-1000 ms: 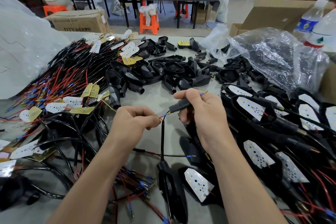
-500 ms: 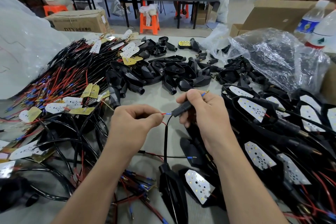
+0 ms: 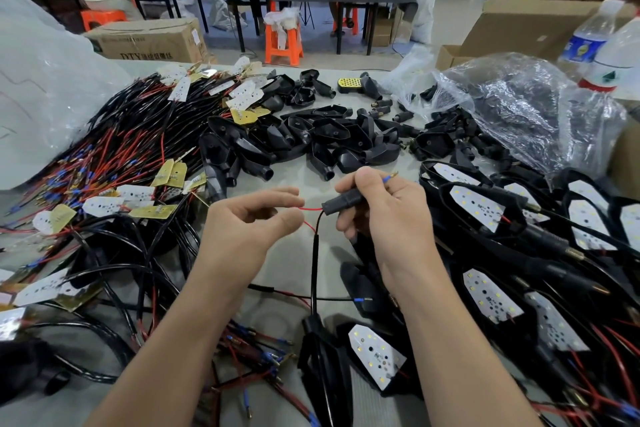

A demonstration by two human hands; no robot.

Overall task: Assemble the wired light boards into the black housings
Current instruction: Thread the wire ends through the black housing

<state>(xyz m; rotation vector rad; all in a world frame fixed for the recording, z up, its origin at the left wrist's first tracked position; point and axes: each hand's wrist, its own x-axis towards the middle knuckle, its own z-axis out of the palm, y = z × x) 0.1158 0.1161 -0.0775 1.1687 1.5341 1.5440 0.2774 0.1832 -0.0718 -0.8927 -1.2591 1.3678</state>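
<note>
We pinch one thin red wire (image 3: 310,209) in our left hand (image 3: 249,229). Just apart from it, our right hand (image 3: 384,215) grips one short black plastic sleeve (image 3: 341,202) above the grey table (image 3: 301,180), hiding the sleeve's rear. One blue-tipped wire (image 3: 388,178) pokes out past the thumb. One black cable (image 3: 314,263) drops to one black housing (image 3: 318,364), near one white light board (image 3: 375,355). Beyond lies a heap of empty black housings (image 3: 311,142), too many to count. Two clear plastic water bottles (image 3: 588,42) stand far right.

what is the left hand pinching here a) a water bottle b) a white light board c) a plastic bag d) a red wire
d: the left hand pinches the red wire between thumb and forefinger, and that wire leads into the black tube gripped by the right hand.
</note>
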